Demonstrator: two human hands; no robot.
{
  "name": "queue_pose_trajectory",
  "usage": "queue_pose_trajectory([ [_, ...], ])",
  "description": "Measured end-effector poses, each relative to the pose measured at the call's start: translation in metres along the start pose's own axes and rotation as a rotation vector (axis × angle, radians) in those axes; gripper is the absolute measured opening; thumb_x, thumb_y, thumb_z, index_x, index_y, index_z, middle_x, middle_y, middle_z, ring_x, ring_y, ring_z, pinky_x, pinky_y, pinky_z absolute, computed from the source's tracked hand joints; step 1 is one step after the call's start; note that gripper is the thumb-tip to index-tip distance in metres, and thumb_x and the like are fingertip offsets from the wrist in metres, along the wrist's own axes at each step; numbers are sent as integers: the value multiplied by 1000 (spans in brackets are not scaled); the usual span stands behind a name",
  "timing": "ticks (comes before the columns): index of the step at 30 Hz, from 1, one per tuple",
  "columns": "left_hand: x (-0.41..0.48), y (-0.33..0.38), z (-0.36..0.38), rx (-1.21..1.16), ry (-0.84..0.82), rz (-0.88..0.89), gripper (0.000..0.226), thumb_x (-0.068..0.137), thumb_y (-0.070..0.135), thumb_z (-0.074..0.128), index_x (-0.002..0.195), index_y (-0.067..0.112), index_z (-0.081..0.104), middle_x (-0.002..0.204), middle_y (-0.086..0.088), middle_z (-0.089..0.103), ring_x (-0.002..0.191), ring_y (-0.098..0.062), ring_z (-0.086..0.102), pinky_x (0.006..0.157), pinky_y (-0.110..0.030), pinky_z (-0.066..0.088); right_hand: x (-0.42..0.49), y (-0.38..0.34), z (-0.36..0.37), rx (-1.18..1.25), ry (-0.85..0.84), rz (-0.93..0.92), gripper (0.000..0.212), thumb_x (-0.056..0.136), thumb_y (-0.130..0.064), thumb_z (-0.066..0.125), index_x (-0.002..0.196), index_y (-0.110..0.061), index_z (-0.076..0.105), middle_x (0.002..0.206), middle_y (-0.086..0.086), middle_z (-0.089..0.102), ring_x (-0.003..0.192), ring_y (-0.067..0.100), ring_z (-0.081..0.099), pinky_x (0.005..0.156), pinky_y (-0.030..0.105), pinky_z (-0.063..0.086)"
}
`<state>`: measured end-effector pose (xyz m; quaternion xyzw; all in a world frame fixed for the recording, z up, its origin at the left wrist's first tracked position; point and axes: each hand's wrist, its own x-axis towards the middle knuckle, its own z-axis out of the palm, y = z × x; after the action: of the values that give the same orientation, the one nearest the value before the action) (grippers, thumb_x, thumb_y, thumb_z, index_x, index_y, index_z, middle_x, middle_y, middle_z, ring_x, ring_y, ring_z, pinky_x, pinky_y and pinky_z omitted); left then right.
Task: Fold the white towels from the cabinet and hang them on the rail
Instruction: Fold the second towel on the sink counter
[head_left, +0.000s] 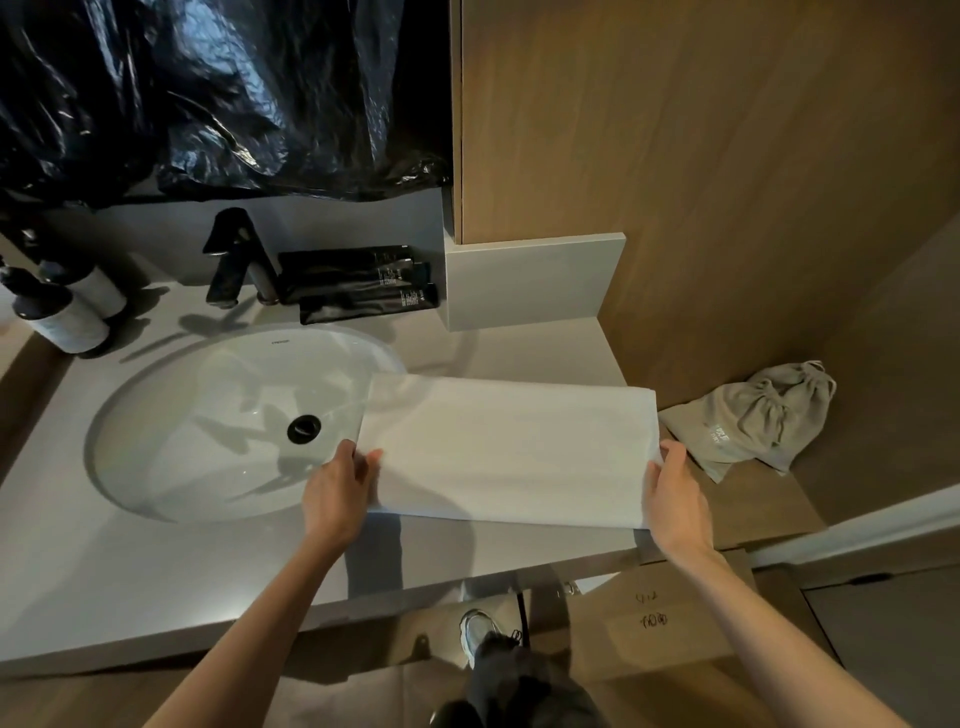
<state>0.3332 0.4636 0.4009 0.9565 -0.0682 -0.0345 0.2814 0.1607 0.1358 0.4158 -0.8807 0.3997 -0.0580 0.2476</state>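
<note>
Holding a folded rectangular white cloth towel (509, 447) flat on the grey stone tabletop (156, 561), partly over the oval white sink (208, 415). Pinched at one end by the left hand (337, 493), gripped at the other by the right hand (675, 499). Folding seemingly near done; hanging still ahead, no rail in view.

towel (509, 447) on counter (156, 571), right of sink (171, 395)
</note>
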Motion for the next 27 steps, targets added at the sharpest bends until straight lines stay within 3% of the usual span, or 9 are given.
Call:
queue_pose_trajectory([
  [4, -4, 7, -1, 117, 121, 20, 21, 91, 18, 61, 100, 5, 48, 90, -13, 55, 79, -31, 54, 64, -37, 41, 1, -5, -2, -268, 117, -130, 52, 90, -13, 63, 137, -14, 38, 121, 16, 53, 99, 28, 52, 71, 36, 50],
  [7, -2, 30, 8, 197, 230, 247, 27, 83, 8, 63, 110, 3, 57, 102, -16, 53, 86, -31, 52, 74, -37, 41, 2, -28, 2, -329, 177, -320, 54, 81, 2, 68, 132, -5, 52, 132, 21, 53, 113, 39, 53, 88, 47, 49],
  [9, -4, 65, 22, 148, 215, 465, 30, 85, 16, 53, 113, 6, 60, 108, -15, 60, 90, -30, 59, 78, -37, 43, 0, -52, 14, -279, 79, -439, 57, 85, 8, 57, 139, -5, 46, 146, 17, 43, 133, 38, 41, 109, 48, 34],
  [11, -5, 102, 40, 169, 37, 534, 42, 93, 24, 41, 132, 10, 52, 134, -11, 55, 117, -28, 56, 100, -37, 40, -1, -77, 32, -287, -60, -501, 60, 96, -4, 46, 152, -12, 25, 160, 9, 18, 148, 31, 13, 120, 44, 7],
  [13, -5, 124, 59, 293, -186, 471, 50, 103, 31, 27, 151, 20, 22, 159, -2, 20, 146, -21, 19, 119, -40, 13, 1, -92, 50, -356, -169, -514, 59, 104, -23, 33, 156, -19, 5, 163, 3, -3, 149, 25, -9, 120, 45, -7],
  [15, -1, 120, 73, 405, -285, 441, 50, 104, 38, 13, 153, 29, 7, 161, 4, -2, 149, -19, -4, 120, -45, -5, 3, -93, 63, -460, -238, -503, 55, 104, -39, 15, 154, -29, -6, 162, -1, -15, 147, 25, -19, 118, 50, -13],
  [17, 0, 104, 76, 441, -285, 453, 58, 96, 49, -4, 152, 36, 2, 161, 6, -7, 148, -21, -9, 118, -49, -9, 8, -78, 68, -455, -243, -484, 57, 96, -54, -3, 151, -41, -10, 160, -7, -19, 146, 26, -22, 113, 54, -20],
  [19, 2, 89, 72, 465, -298, 433, 67, 85, 58, -12, 150, 43, -3, 160, 8, -12, 147, -21, -15, 116, -52, -11, 14, -56, 67, -455, -220, -506, 59, 92, -62, -3, 150, -48, -7, 159, -11, -17, 147, 27, -19, 114, 55, -18],
  [27, 12, 29, 35, 375, -256, 360, 62, 91, 64, 4, 150, 44, 2, 159, 3, -16, 146, -21, -18, 119, -42, -8, 31, 2, 27, -489, -190, -408, 60, 91, -70, 2, 146, -53, -13, 159, -10, -20, 146, 24, -23, 117, 57, -7],
])
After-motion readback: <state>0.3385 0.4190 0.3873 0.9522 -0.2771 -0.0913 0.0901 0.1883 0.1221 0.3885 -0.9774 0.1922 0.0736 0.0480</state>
